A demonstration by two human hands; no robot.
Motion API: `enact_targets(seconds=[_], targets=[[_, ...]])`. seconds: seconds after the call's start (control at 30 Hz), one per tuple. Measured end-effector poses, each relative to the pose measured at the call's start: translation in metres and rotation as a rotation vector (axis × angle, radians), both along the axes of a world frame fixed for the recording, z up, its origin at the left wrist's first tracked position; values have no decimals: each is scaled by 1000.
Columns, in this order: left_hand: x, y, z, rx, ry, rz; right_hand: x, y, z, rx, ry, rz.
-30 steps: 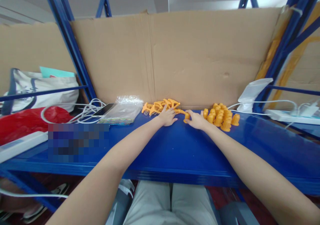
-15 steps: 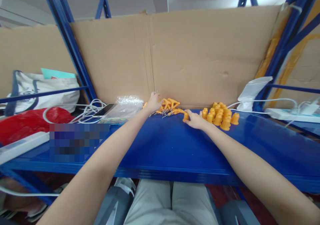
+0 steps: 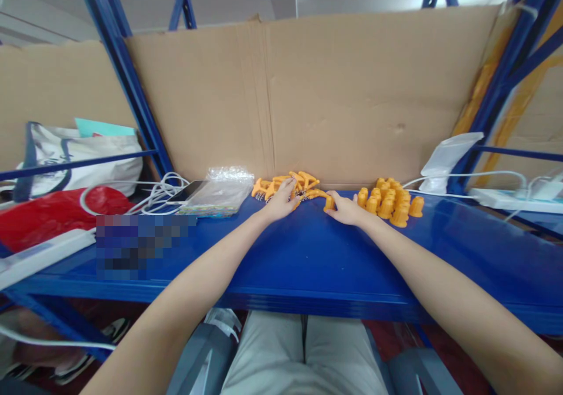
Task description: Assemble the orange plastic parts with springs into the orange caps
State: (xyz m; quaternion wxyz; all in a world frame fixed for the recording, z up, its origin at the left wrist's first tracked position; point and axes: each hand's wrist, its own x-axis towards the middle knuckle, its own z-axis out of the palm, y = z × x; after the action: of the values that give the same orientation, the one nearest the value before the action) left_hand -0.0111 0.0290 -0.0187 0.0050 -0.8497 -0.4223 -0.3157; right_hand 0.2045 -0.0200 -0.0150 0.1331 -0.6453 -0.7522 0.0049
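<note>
My right hand [image 3: 347,209] has its fingers closed round a small orange cup-shaped piece [image 3: 328,201] standing on the blue table. An orange stem leads left from this piece towards the pile. Over that pile of orange plastic pieces [image 3: 308,179], several of them T-shaped or forked, lies my left hand [image 3: 280,201], thumb and fingers apart. Orange shows between its fingers; whether it grips a piece is hard to see. Thin metal chains [image 3: 260,196] hang among the pile. Just right of my right hand stands a group of orange cup-shaped pieces [image 3: 386,200].
A cardboard sheet [image 3: 343,96] walls off the back of the blue table [image 3: 308,266]. To the left lie clear plastic bags [image 3: 220,194], a phone [image 3: 190,191], white cables [image 3: 162,196] and a red bag [image 3: 88,204]. A power strip [image 3: 519,200] is at right.
My left hand has come down and nearer, from the back of the pile onto its front, uncovering pieces and chains at the left. My right hand keeps its grip on the cup-shaped piece.
</note>
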Motion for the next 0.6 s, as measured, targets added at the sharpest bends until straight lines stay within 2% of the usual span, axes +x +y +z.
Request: enact_targets(seconds=[0.3, 0.47, 0.6], targets=[[-5, 3, -9, -51, 9, -79, 0, 2, -1, -9, 13, 10], [-6, 3, -8, -53, 40, -60, 0, 1, 0, -8, 14, -1], [-6, 3, -9, -140, 119, -55, -1, 2, -1, -18, 73, -8]])
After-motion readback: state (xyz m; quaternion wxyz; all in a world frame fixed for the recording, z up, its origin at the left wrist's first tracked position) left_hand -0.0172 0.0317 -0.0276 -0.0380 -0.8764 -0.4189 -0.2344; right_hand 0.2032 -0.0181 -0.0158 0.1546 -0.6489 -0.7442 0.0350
